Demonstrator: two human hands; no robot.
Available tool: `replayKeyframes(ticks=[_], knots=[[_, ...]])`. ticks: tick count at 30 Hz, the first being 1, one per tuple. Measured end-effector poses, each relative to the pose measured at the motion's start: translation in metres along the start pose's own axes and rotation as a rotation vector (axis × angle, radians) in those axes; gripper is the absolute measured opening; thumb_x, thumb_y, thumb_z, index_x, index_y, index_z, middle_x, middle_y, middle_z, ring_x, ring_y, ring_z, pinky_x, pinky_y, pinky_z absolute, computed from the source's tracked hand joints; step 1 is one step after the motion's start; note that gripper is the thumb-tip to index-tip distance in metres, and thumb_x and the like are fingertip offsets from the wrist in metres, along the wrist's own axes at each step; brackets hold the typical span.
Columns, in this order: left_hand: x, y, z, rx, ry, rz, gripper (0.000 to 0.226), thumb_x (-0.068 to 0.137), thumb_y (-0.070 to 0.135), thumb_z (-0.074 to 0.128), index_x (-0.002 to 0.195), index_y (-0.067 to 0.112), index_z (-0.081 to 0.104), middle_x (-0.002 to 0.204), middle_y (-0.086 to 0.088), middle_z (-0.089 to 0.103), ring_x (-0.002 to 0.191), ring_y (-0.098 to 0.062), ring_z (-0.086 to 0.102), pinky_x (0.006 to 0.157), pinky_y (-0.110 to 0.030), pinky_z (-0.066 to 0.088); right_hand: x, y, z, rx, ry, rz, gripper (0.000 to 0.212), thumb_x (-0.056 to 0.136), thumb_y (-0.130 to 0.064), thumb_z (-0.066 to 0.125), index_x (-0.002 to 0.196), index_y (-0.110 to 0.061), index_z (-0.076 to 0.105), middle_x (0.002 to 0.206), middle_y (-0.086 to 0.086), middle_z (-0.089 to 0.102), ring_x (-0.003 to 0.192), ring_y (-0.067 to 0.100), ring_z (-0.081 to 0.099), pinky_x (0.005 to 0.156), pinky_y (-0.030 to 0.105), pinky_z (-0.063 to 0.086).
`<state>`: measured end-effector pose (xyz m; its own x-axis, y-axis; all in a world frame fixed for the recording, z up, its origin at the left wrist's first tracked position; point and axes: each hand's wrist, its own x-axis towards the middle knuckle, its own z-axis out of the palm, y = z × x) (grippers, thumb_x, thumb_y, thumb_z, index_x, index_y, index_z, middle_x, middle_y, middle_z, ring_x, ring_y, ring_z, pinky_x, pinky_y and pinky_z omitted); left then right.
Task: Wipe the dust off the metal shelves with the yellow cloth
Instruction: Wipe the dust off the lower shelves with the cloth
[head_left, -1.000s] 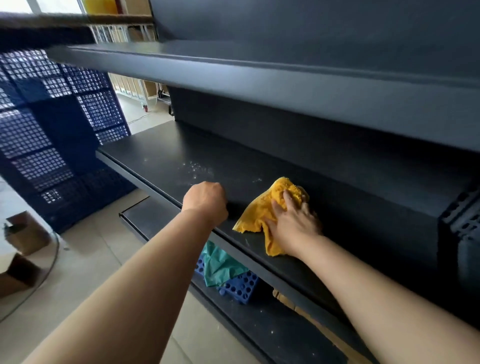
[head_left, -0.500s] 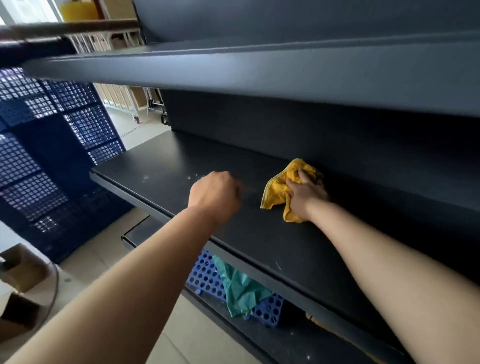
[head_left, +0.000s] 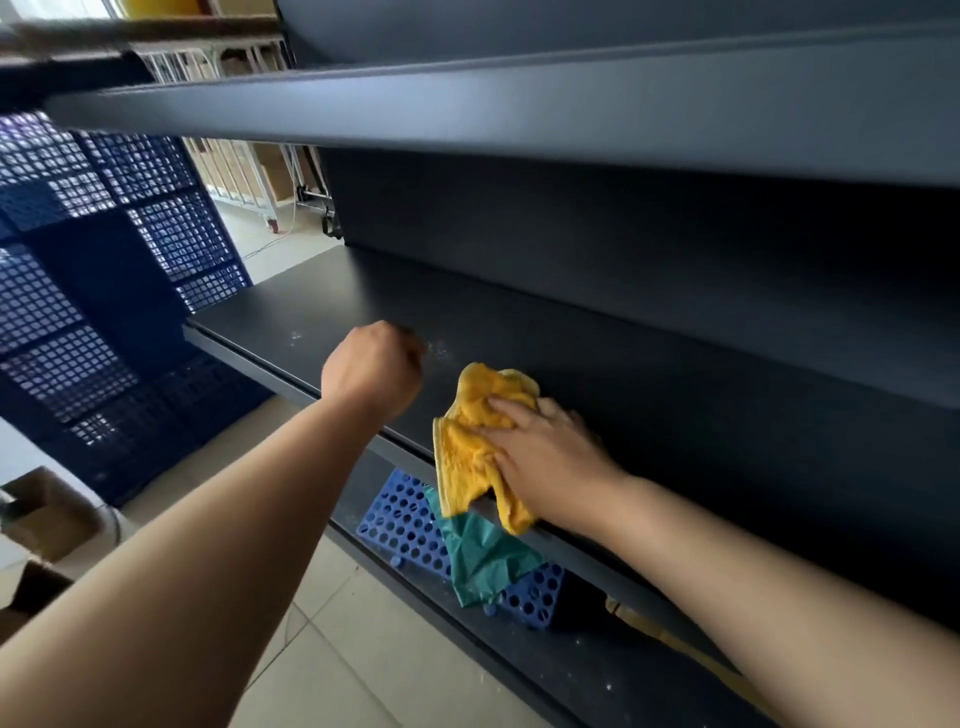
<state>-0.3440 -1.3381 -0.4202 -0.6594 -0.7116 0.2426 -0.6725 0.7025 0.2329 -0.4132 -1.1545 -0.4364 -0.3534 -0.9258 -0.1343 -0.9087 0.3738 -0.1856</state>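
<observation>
Where yellow cloth overhangs the shelf edge, right hand presses it.

Yellow cloth, dark grey shelf, blue perforated rack, green bag

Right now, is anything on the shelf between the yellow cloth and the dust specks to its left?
Nothing lies between the yellow cloth and the nearest specks. The left hand stands between it and the farther specks on the shelf.
</observation>
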Motion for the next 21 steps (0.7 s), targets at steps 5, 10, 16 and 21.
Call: replayKeyframes(ticks=[5, 10, 16, 21], knots=[[-0.006, 0.013, -0.016, -0.115, 0.043, -0.074, 0.034, 0.084, 0.011, 0.053, 0.106, 0.028, 0.073, 0.106, -0.007, 0.071, 0.097, -0.033, 0.065, 0.076, -0.036, 0.054, -0.003, 0.010, -0.028, 0.787, 0.049, 0.061, 0.027, 0.103, -0.027, 0.035, 0.098, -0.017, 0.060, 0.092, 0.002, 0.061, 0.081, 0.015, 0.057, 0.078, 0.035, 0.048], [-0.006, 0.023, -0.031, -0.040, 0.036, -0.053, 0.029, 0.078, 0.008, 0.052, 0.096, 0.017, 0.073, 0.095, -0.012, 0.069, 0.087, -0.037, 0.062, 0.067, -0.034, 0.051, 0.019, 0.047, -0.035, 0.514, 0.137, 0.375, 0.037, 0.101, -0.018, 0.034, 0.136, -0.013, 0.043, 0.137, 0.014, 0.050, 0.125, 0.031, 0.048, 0.105, 0.039, 0.037], [-0.021, 0.072, -0.012, -0.146, -0.080, 0.194, 0.030, 0.083, 0.017, 0.056, 0.104, 0.028, 0.074, 0.102, 0.000, 0.072, 0.096, -0.025, 0.065, 0.077, -0.031, 0.054, 0.003, 0.077, -0.030, 0.008, 0.234, 0.533, 0.039, 0.102, -0.024, 0.035, 0.139, -0.023, 0.044, 0.133, 0.009, 0.057, 0.124, 0.031, 0.051, 0.105, 0.044, 0.035], [-0.036, 0.127, 0.035, -0.033, -0.400, 0.428, 0.048, 0.094, 0.061, 0.032, 0.139, 0.046, 0.043, 0.153, 0.007, 0.035, 0.143, -0.030, 0.024, 0.115, -0.050, 0.020, -0.014, 0.096, -0.036, -0.077, 0.144, 0.519, 0.037, 0.095, -0.011, 0.045, 0.126, -0.027, 0.058, 0.128, 0.006, 0.059, 0.116, 0.029, 0.056, 0.094, 0.037, 0.046]])
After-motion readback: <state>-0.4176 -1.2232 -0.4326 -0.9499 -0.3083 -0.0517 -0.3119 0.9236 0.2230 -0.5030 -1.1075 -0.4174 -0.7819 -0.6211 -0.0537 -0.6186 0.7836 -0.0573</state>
